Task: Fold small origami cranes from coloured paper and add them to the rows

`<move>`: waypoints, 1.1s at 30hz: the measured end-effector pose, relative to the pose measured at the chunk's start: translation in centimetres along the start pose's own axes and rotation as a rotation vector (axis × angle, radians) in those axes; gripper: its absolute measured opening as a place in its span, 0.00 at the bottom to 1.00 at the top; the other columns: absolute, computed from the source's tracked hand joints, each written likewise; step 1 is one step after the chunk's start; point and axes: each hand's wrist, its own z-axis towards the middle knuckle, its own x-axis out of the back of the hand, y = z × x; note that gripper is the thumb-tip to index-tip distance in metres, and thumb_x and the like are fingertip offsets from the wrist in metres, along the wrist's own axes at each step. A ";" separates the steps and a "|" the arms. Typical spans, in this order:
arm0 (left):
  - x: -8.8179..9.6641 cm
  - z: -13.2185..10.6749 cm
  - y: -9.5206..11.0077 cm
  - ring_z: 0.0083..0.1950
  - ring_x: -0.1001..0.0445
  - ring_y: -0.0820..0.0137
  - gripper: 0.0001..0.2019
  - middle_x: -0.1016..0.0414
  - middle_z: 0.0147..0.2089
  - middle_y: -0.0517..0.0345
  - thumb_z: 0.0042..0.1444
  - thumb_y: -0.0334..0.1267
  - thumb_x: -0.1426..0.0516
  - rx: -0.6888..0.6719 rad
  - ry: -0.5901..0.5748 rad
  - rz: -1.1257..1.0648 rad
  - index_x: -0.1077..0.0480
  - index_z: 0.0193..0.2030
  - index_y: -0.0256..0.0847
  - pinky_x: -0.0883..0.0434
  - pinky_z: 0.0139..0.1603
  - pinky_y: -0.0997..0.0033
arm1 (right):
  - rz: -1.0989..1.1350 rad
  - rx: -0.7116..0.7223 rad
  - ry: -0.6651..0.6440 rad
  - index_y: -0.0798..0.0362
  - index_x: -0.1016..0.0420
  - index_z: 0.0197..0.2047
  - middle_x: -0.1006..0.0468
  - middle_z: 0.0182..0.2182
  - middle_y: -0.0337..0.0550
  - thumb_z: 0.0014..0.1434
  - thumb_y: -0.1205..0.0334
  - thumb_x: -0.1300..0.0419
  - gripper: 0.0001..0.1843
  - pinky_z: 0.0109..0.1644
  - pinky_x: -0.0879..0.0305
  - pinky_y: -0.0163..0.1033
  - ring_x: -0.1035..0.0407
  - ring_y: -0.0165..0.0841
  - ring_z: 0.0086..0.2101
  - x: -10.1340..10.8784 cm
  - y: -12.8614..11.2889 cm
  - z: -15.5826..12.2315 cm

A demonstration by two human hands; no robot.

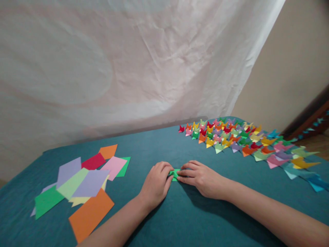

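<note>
A small folded piece of green paper (175, 175) lies on the teal tablecloth, between my two hands. My left hand (158, 180) grips its left edge, thumb and fingers closed together on it. From the other side, my right hand (199, 178) has its fingertips pressed on the paper's right edge. The fingers cover both ends of the paper, so only its middle shows.
Loose paper sheets in several colours, among them an orange sheet (91, 216), overlap on the left. Rows of small folded paper birds (221, 147) stand at the right. Behind the tablecloth (149, 140) hangs a pale curtain (154, 61).
</note>
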 end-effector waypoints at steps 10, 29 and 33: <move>0.2 -1.8 2.1 0.56 0.36 0.61 0.18 0.32 0.56 0.48 0.62 0.27 0.57 -0.175 -0.140 0.423 0.36 0.55 0.35 0.42 0.55 0.59 | 0.047 -0.009 0.028 0.50 0.35 0.58 0.26 0.49 0.45 0.62 0.68 0.48 0.21 0.54 0.44 0.48 0.39 0.38 0.51 -0.1 0.0 0.1; 0.2 -1.8 2.2 0.57 0.35 0.61 0.18 0.32 0.56 0.47 0.61 0.27 0.56 -0.166 -0.167 0.434 0.35 0.55 0.35 0.40 0.55 0.60 | 0.245 -0.063 0.074 0.54 0.37 0.60 0.25 0.47 0.49 0.49 0.79 0.52 0.34 0.51 0.40 0.45 0.36 0.36 0.48 0.5 0.5 -0.3; 0.2 -1.8 2.2 0.57 0.36 0.61 0.19 0.32 0.57 0.48 0.60 0.27 0.56 -0.169 -0.176 0.434 0.36 0.56 0.34 0.41 0.55 0.60 | 0.248 -0.029 0.045 0.51 0.36 0.58 0.26 0.49 0.46 0.52 0.79 0.51 0.31 0.52 0.41 0.46 0.37 0.35 0.49 0.6 0.6 -0.2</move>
